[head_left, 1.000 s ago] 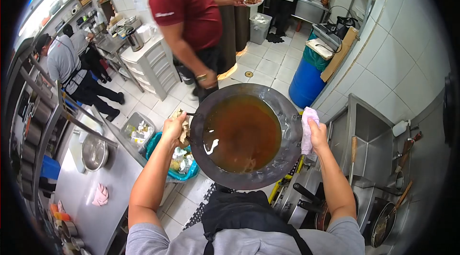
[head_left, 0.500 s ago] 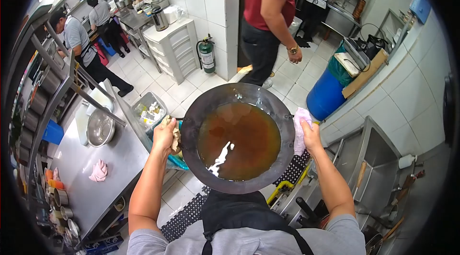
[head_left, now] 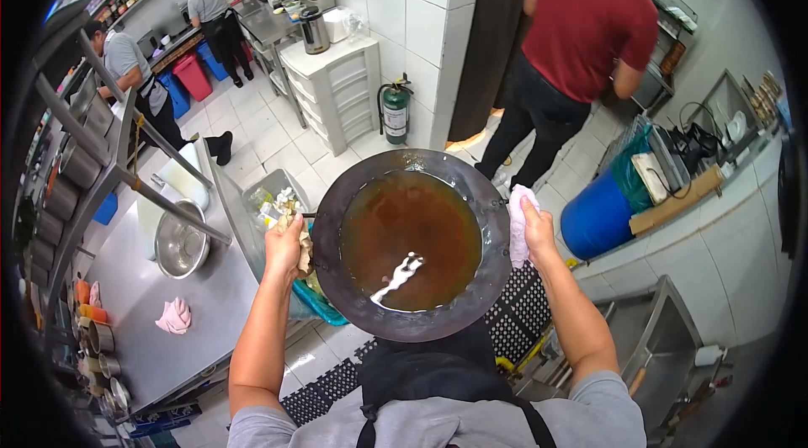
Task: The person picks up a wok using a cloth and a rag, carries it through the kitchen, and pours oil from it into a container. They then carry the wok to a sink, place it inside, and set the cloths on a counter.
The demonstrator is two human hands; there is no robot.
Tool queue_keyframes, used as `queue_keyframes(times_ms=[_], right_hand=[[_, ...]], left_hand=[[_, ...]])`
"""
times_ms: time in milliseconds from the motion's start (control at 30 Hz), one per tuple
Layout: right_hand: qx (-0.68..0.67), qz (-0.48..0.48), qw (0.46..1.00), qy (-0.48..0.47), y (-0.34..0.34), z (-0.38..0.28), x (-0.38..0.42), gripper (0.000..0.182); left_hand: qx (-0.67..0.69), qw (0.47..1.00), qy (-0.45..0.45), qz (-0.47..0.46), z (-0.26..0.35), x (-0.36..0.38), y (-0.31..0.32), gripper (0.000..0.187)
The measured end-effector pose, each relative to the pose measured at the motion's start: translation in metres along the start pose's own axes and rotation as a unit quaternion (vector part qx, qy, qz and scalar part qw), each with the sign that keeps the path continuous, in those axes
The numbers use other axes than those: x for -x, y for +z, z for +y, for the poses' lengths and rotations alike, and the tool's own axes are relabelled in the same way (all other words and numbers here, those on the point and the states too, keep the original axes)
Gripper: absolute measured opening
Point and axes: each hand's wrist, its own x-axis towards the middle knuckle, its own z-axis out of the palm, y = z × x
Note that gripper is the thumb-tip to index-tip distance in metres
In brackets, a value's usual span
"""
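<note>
A large dark wok (head_left: 337, 296) is held out in front of my body, partly filled with brown oily liquid (head_left: 412, 238). My left hand (head_left: 286, 244) is closed round its left handle through a crumpled tan cloth (head_left: 305, 248). On the other side, my right hand (head_left: 539, 229) grips the right handle through a pink cloth (head_left: 520, 225). Both handles are mostly hidden by the cloths. The wok looks nearly level, and light glints off the liquid's surface.
Left is a steel table (head_left: 126, 280) with a metal bowl (head_left: 182, 239) and pink cloth (head_left: 173, 316). A waste bin (head_left: 273, 187) stands beyond. A person in red (head_left: 589, 27) is ahead right, near a blue barrel (head_left: 599, 225). Ahead are a fire extinguisher (head_left: 395, 111) and white drawers (head_left: 337, 95). Two co-workers are far left.
My view has turned and shifted forward with the wok still in both hands. The person in red has moved right and turned their back. Some liquid has shifted in the wok.
</note>
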Motion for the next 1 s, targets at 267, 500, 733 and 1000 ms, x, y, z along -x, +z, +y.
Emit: queue_keyframes(times_ms=[267, 500, 733, 1000], right_hand=[[0.023, -0.121, 0.992, -0.036, 0.066, -0.030, -0.163, 0.027], [0.035, -0.244, 0.969, -0.036, 0.171, -0.072, -0.314, 0.028], [0.053, -0.289, 0.956, -0.018, 0.290, -0.083, -0.394, 0.030], [0.021, -0.300, 0.953, -0.026, 0.440, -0.100, -0.443, 0.032]], left_hand=[[0.068, 0.990, 0.041, 0.121, 0.022, -0.068, 0.047, 0.020], [0.112, 0.964, 0.041, 0.236, 0.050, -0.122, 0.073, 0.025], [0.135, 0.949, 0.056, 0.279, 0.090, -0.199, 0.054, 0.018], [0.089, 0.949, 0.076, 0.294, 0.148, -0.326, -0.006, 0.017]])
